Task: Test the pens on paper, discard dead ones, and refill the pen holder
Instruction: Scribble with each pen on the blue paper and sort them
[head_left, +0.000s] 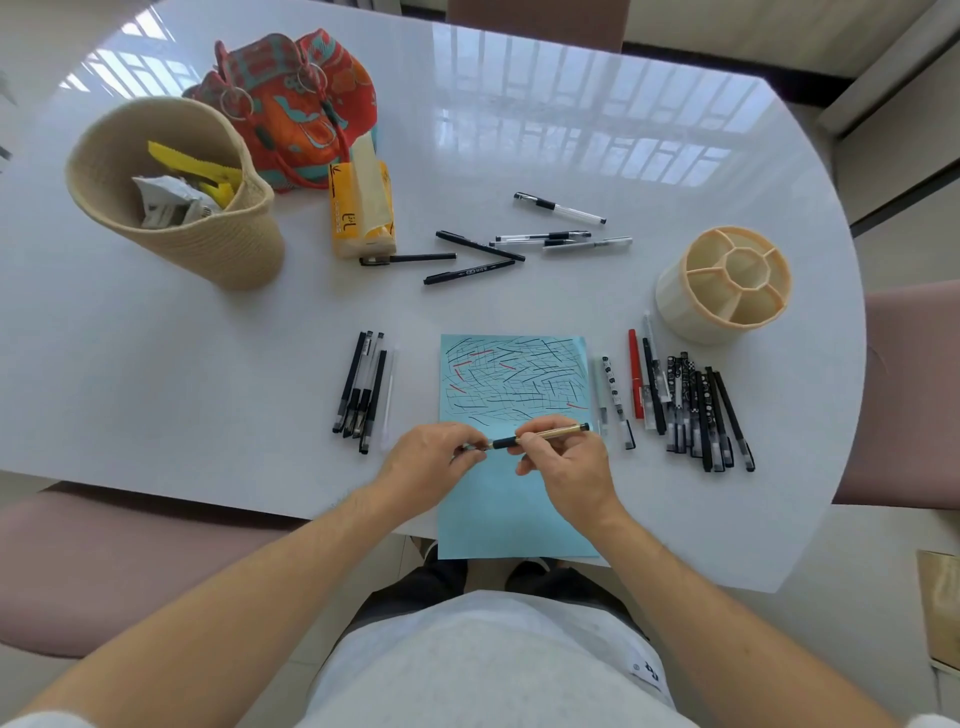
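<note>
Paper (514, 499) lies before us on the desk (208, 374); our left hand (434, 465) and right hand (563, 462) pinch one pen (540, 435) above it. The basket (176, 197) holds crumpled wrappers; the pen holder (724, 283) shows only bare compartments.

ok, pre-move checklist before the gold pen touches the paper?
1. Pen held: ok, right hand grips the barrel.
2. Cap off: cannot tell, left hand pinches the tip end and its fingers hide it.
3. Blank space on the paper: ok, the near part is unmarked; the far part is full of strokes.
4. Paper steady: cannot tell, its near edge overhangs the table and neither hand presses it.
5. Holder ready: ok, upright, visible compartments empty.
6. Basket free for rejects: ok, open top, some scrap inside.
</note>
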